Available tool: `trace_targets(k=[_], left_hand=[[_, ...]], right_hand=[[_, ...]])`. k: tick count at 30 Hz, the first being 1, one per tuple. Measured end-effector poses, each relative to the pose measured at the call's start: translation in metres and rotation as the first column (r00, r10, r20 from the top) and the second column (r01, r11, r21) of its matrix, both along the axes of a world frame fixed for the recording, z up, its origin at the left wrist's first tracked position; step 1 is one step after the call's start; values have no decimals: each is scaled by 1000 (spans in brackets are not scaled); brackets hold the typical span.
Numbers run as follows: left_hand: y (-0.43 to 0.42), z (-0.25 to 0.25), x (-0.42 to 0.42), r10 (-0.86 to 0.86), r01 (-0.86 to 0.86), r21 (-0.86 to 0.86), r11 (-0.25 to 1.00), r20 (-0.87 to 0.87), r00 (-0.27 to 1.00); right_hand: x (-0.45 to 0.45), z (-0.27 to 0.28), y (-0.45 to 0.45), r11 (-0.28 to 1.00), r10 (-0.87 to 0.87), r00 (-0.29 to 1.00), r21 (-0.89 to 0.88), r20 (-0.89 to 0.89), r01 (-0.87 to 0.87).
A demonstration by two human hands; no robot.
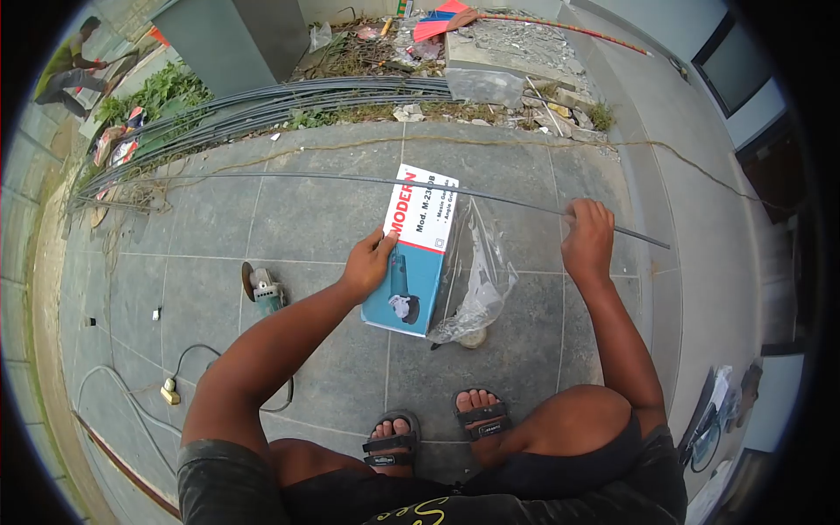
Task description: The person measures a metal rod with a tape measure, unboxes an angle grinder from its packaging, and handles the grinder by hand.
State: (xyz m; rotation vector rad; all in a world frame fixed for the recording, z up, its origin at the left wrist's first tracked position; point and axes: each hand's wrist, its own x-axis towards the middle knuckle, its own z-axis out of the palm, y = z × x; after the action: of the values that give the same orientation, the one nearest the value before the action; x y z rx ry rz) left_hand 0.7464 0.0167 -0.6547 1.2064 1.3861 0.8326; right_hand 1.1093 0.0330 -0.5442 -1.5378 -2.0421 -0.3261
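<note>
My left hand [368, 262] grips the left edge of a white, red and blue cardboard angle grinder box [418, 238], its thumb and fingertips against the printed face. A long thin steel rod [499, 199] passes across the upper part of the box. Near its right end, my right hand [590, 234] is closed around the rod. Against the right side of the box is a crumpled clear plastic bag [481, 289]. To the left of my left hand, an angle grinder [264, 289] with a disc lies on the tiles.
Several long steel rods [350, 87] lie in a bundle beyond the tiled floor [324, 219]. A yellowish cord [332, 145] crosses the tiles. At the left are a plug [170, 392] and a hose [114, 374]. Rubble [516, 57] lies behind. Another person [74, 70] is at far left.
</note>
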Motion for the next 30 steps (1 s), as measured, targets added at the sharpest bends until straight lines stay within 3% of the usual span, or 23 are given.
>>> trace_targets(k=[6,8,12,14,21,26,30], left_hand=[[54,14,10,127,-120,60,991,-133,983],[42,32,13,175,-253,-82,964,-522,835],[4,17,4,157,-262,-162,951,-476,865],[-4,28,0,17,-65,-233,970,-206,979],[1,27,-9,42,-97,-228,969,-236,971],[-3,3,-9,200,-232,-52,971,-353,914],[-2,3,-9,232,-263,-76,962,-284,930]], right_hand=[[5,-27,1,1000,-1,1000,-5,-6,1],[10,-45,3,998,22,1000,-62,-1,-22],[9,-56,-1,998,13,1000,-61,-22,-15],[12,-59,-2,992,11,1000,-125,-3,-11],[15,-69,4,993,37,995,-110,-91,-47],[18,-79,0,984,24,996,-172,-84,-38],[20,-86,2,992,52,993,-109,-110,-64]])
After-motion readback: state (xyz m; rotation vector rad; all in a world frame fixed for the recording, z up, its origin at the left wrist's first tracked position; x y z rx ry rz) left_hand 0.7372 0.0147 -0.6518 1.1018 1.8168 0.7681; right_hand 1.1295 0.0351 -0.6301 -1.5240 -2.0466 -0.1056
